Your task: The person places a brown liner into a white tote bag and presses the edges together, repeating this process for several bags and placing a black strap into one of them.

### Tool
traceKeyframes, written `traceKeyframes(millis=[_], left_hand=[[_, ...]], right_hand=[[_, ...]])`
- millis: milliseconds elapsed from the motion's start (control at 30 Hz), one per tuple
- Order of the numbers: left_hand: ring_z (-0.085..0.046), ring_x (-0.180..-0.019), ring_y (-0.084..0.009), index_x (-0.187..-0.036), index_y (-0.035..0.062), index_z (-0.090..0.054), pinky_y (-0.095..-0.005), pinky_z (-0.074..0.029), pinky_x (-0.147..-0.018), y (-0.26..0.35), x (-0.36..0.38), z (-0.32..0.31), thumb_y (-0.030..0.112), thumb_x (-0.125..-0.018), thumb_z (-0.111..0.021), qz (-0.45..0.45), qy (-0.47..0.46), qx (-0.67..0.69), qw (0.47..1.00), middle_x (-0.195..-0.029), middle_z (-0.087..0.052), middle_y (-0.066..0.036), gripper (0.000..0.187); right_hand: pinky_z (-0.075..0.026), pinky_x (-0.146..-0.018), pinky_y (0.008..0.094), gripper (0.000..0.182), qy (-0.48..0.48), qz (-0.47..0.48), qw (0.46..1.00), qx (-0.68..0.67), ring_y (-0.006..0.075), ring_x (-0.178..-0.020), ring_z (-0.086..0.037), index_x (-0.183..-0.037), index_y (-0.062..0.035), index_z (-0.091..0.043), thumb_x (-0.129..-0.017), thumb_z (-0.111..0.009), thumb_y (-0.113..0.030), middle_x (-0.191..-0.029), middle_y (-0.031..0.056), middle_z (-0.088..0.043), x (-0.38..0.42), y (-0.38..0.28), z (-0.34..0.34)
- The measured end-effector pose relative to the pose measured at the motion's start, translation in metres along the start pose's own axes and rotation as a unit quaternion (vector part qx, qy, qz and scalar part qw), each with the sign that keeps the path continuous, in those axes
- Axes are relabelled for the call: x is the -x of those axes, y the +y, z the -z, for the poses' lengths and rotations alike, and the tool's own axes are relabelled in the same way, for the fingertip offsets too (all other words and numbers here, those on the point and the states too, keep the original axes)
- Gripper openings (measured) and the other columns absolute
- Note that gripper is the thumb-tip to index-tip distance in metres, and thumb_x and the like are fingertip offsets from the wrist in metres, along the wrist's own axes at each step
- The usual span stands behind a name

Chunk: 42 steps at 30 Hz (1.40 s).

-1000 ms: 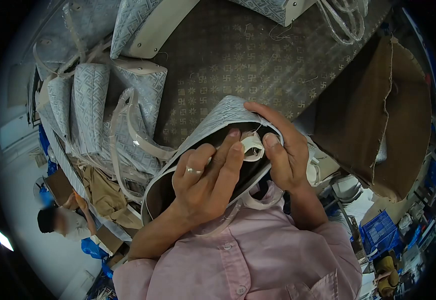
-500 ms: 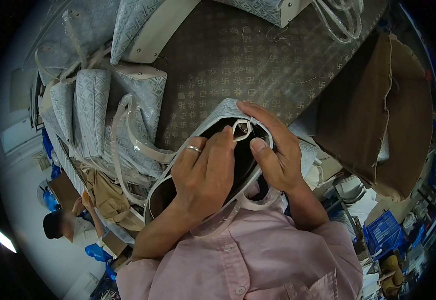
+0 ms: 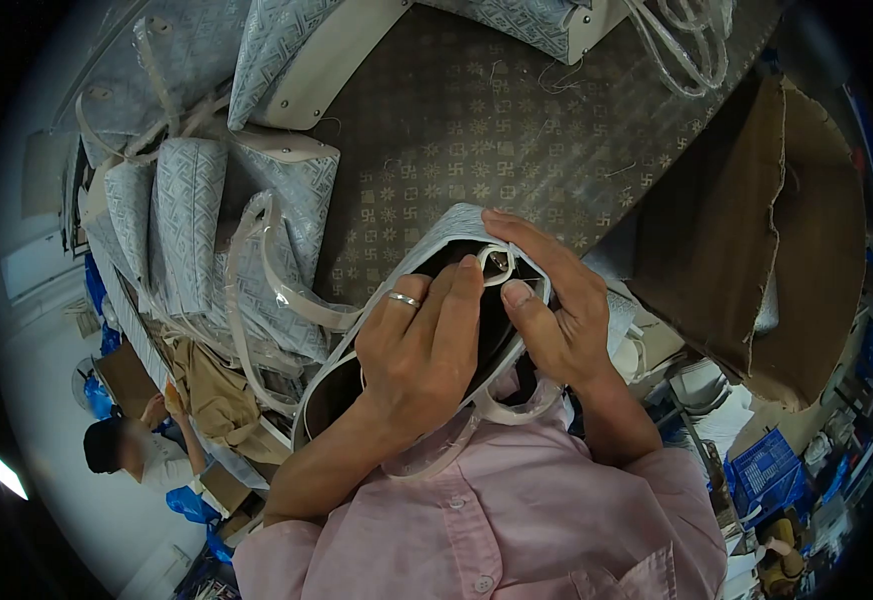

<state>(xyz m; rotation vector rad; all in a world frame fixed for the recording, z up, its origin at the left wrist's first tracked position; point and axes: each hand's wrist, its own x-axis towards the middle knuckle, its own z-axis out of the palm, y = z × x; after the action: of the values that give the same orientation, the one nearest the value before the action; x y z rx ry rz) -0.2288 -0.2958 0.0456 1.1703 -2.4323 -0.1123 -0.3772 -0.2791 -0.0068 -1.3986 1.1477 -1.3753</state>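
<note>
A handbag (image 3: 452, 221) with a patterned grey-white outside and dark lining is tilted in front of my chest, its mouth facing up. My right hand (image 3: 557, 305) grips the far right end of its rim, fingers outside and thumb over the inner edge. My left hand (image 3: 422, 345), with a ring on one finger, reaches into the mouth. Its fingertips press against a thin white strap loop (image 3: 498, 268) with a small metal piece in it; the thumb is hidden. A pale bag handle (image 3: 517, 405), partly in clear plastic wrap, hangs on the near side.
More patterned bags (image 3: 189, 220) with wrapped handles lie heaped at the left. Others lie at the top of the brown patterned table (image 3: 477, 130). An open cardboard box (image 3: 757, 250) stands at right, beside a blue crate (image 3: 767, 470). Another person (image 3: 147, 450) is at lower left.
The view has shifted slightly. The white loop looks rounder and has turned a little near my left fingertips. My right hand keeps its hold on the rim.
</note>
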Motion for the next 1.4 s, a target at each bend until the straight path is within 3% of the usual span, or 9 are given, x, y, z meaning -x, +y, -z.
traceKeyframes(millis=[267, 500, 800, 933, 1000, 1133, 1167, 1233, 1400], left_hand=[[-0.056, -0.065, -0.0288, -0.099, -0.0089, -0.058, -0.0340, -0.044, -0.055, 0.006, -0.002, -0.001, -0.006, -0.074, -0.063, 0.033, 0.026, 0.029, 0.999, -0.083, -0.062, -0.016, 0.026], [-0.056, -0.078, -0.0289, -0.104, -0.0042, -0.052, -0.0340, -0.047, -0.064, 0.014, -0.005, 0.009, 0.007, -0.075, -0.066, 0.051, -0.025, 0.007, 0.998, -0.088, -0.060, -0.013, 0.034], [-0.055, -0.086, -0.0382, -0.108, -0.0053, -0.050, -0.0430, -0.046, -0.078, -0.001, -0.001, 0.027, 0.011, -0.077, -0.066, 0.026, -0.050, 0.124, 0.991, -0.095, -0.060, -0.019, 0.039], [-0.056, -0.092, -0.0331, -0.103, -0.0004, -0.057, -0.0394, -0.047, -0.076, -0.014, -0.005, 0.041, 0.011, -0.080, -0.064, 0.175, -0.065, 0.264, 0.946, -0.101, -0.057, -0.016, 0.026], [-0.056, -0.091, -0.0327, -0.103, -0.0004, -0.057, -0.0382, -0.047, -0.075, -0.025, -0.009, 0.037, 0.011, -0.080, -0.065, 0.024, 0.022, 0.155, 0.987, -0.102, -0.056, -0.016, 0.027], [-0.059, -0.091, -0.0338, -0.109, 0.0020, -0.060, -0.0394, -0.048, -0.076, -0.050, -0.027, -0.004, 0.008, -0.080, -0.060, -0.123, -0.011, 0.121, 0.985, -0.108, -0.059, -0.016, 0.029], [-0.059, -0.091, -0.0338, -0.109, 0.0020, -0.060, -0.0394, -0.048, -0.076, -0.052, -0.036, -0.007, 0.008, -0.080, -0.060, -0.127, -0.009, 0.126, 0.984, -0.108, -0.059, -0.016, 0.029], [-0.061, -0.087, -0.0334, -0.106, 0.0006, -0.061, -0.0388, -0.048, -0.077, -0.052, -0.056, -0.004, 0.008, -0.081, -0.056, -0.142, -0.170, 0.078, 0.972, -0.093, -0.064, -0.019, 0.027], [-0.063, -0.086, -0.0322, -0.106, -0.0004, -0.061, -0.0368, -0.048, -0.078, -0.071, -0.076, -0.008, 0.012, -0.082, -0.056, -0.214, -0.197, 0.151, 0.945, -0.087, -0.064, -0.019, 0.027]], right_hand=[[-0.045, -0.084, 0.0348, 0.038, 0.013, 0.028, 0.994, 0.101, 0.0303, -0.095, -0.058, -0.113, 0.0028, -0.058, -0.079, -0.062, -0.014, -0.103, 0.0189, -0.059, -0.005, -0.011, 0.001], [-0.045, -0.071, 0.0279, 0.029, 0.002, -0.045, 0.986, 0.162, 0.0205, -0.079, -0.057, -0.107, 0.0018, -0.063, -0.080, -0.058, -0.010, -0.093, 0.0128, -0.058, -0.014, -0.028, 0.006], [-0.044, -0.060, 0.0326, 0.023, -0.038, 0.025, 0.961, 0.273, 0.0248, -0.063, -0.056, -0.098, 0.0039, -0.064, -0.083, -0.050, -0.007, -0.074, 0.0164, -0.057, -0.022, -0.035, 0.009], [-0.045, -0.061, 0.0310, 0.024, -0.003, 0.044, 0.971, 0.235, 0.0189, -0.066, -0.057, -0.096, 0.0048, -0.063, -0.082, -0.055, -0.013, -0.079, 0.0147, -0.063, -0.020, -0.024, 0.008], [-0.046, -0.062, 0.0305, 0.025, 0.006, 0.006, 0.971, 0.238, 0.0178, -0.065, -0.057, -0.095, 0.0048, -0.063, -0.082, -0.056, -0.014, -0.078, 0.0135, -0.064, -0.020, -0.026, 0.006], [-0.046, -0.061, 0.0301, 0.026, 0.044, 0.001, 0.971, 0.235, 0.0181, -0.059, -0.055, -0.094, 0.0031, -0.064, -0.084, -0.056, -0.020, -0.069, 0.0129, -0.061, -0.017, -0.023, 0.001], [-0.046, -0.061, 0.0301, 0.026, 0.047, 0.000, 0.969, 0.241, 0.0181, -0.059, -0.055, -0.094, 0.0031, -0.064, -0.084, -0.056, -0.020, -0.069, 0.0129, -0.061, -0.018, -0.025, 0.000], [-0.047, -0.064, 0.0381, 0.025, 0.040, -0.007, 0.958, 0.283, 0.0369, -0.068, -0.059, -0.087, 0.0005, -0.064, -0.079, -0.055, -0.021, -0.076, 0.0225, -0.060, -0.021, -0.032, 0.000], [-0.048, -0.067, 0.0393, 0.026, -0.092, -0.060, 0.905, 0.411, 0.0378, -0.068, -0.060, -0.084, -0.0003, -0.065, -0.079, -0.054, -0.023, -0.070, 0.0221, -0.060, -0.030, -0.050, 0.010]])
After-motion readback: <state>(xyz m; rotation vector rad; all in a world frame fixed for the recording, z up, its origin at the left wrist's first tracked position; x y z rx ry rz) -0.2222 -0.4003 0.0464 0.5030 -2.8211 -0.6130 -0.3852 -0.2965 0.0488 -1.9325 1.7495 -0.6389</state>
